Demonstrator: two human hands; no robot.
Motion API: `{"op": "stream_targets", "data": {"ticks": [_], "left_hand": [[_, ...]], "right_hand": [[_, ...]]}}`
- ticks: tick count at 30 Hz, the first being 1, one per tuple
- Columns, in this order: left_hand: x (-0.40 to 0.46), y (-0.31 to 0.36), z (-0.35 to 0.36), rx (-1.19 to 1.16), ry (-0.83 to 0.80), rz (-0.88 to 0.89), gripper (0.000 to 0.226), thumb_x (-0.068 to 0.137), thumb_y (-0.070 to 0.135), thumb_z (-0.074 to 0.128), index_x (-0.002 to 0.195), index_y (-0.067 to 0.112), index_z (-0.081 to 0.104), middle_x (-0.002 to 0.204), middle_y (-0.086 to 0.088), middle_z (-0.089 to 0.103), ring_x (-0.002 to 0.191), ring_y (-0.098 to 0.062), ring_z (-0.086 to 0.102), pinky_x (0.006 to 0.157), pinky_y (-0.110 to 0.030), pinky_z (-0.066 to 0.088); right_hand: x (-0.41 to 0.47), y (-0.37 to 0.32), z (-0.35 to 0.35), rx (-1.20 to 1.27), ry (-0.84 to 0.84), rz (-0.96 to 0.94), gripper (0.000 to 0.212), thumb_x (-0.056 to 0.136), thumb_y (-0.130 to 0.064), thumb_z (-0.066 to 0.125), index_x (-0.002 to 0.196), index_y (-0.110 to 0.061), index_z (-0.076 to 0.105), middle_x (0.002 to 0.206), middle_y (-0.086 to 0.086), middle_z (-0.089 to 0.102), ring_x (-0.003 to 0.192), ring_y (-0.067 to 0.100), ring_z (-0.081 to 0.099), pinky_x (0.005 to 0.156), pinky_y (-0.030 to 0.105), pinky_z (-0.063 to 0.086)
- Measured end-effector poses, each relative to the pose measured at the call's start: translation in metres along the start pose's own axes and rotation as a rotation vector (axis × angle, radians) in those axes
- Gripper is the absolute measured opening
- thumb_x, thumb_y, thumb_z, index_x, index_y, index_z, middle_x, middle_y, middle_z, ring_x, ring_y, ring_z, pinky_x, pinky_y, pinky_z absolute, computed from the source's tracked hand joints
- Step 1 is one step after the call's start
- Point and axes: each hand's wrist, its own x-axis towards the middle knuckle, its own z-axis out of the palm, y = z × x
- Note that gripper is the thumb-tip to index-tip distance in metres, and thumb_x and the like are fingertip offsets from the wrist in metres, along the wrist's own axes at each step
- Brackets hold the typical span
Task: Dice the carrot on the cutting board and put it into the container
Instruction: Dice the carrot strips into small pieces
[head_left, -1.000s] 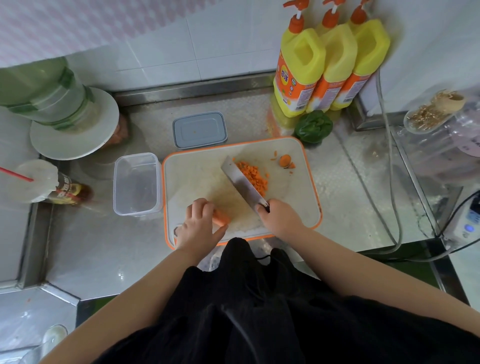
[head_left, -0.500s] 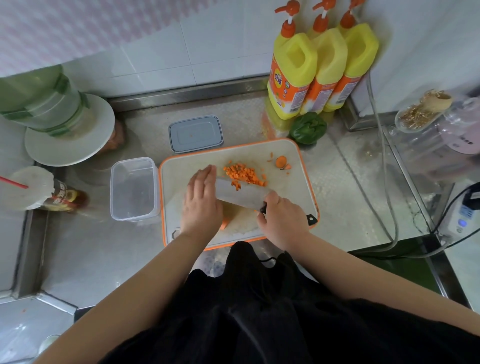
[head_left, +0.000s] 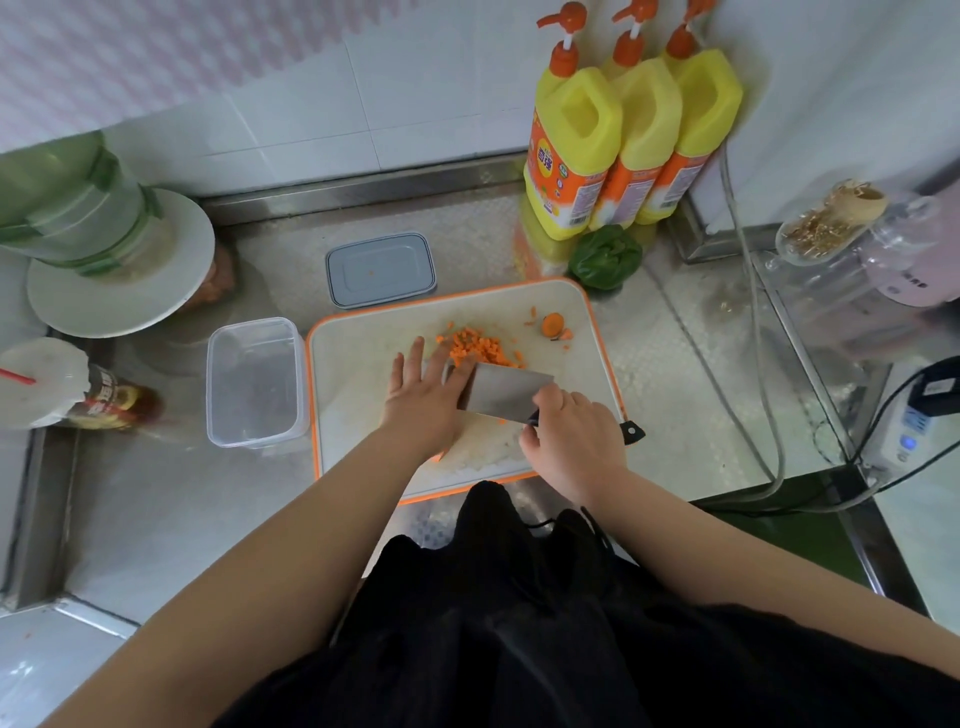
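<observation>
A white cutting board (head_left: 363, 353) with an orange rim lies in the middle of the steel counter. A heap of diced carrot (head_left: 475, 348) sits on its far half, with a carrot end piece (head_left: 551, 324) further right. My right hand (head_left: 569, 436) grips the handle of a cleaver (head_left: 506, 392), whose blade lies nearly flat just in front of the dice. My left hand (head_left: 423, 395) lies with straight fingers against the blade's left end and the heap. A bit of uncut carrot (head_left: 439, 457) shows under my left wrist. The clear plastic container (head_left: 254, 382) stands just left of the board.
The container's grey lid (head_left: 380, 269) lies behind the board. Three yellow detergent bottles (head_left: 618, 135) and a green pepper (head_left: 602, 255) stand at the back right. A plate with a green jug (head_left: 104, 260) and a cup with a red straw (head_left: 57, 384) are at the left. Cables run along the right.
My left hand let go of the carrot piece and moved forward onto the blade. The cleaver turned from a slanted cutting angle to lying flat before the dice.
</observation>
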Motion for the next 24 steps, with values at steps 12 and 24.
{"op": "stream_targets", "data": {"ticks": [12, 24], "left_hand": [[0.014, -0.002, -0.007, 0.004, -0.04, -0.118, 0.075, 0.092, 0.007, 0.036, 0.155, 0.023, 0.0, 0.162, -0.001, -0.011, 0.148, -0.031, -0.014, 0.12, -0.049, -0.002], [0.014, -0.011, -0.006, -0.353, 0.193, -0.209, 0.032, 0.098, 0.019, 0.047, 0.12, 0.032, 0.066, 0.124, 0.006, 0.056, 0.118, -0.024, 0.038, 0.099, -0.032, 0.033]], "right_hand": [[-0.004, 0.032, -0.004, 0.053, -0.077, 0.176, 0.026, 0.073, -0.023, 0.066, 0.088, -0.005, 0.056, 0.061, 0.003, 0.06, 0.057, 0.025, 0.057, 0.048, 0.027, 0.031], [0.0, 0.026, -0.021, 0.224, -0.215, 0.354, 0.026, 0.091, -0.034, 0.05, 0.108, -0.015, 0.048, 0.087, -0.002, 0.067, 0.078, 0.022, 0.061, 0.059, 0.028, 0.038]]}}
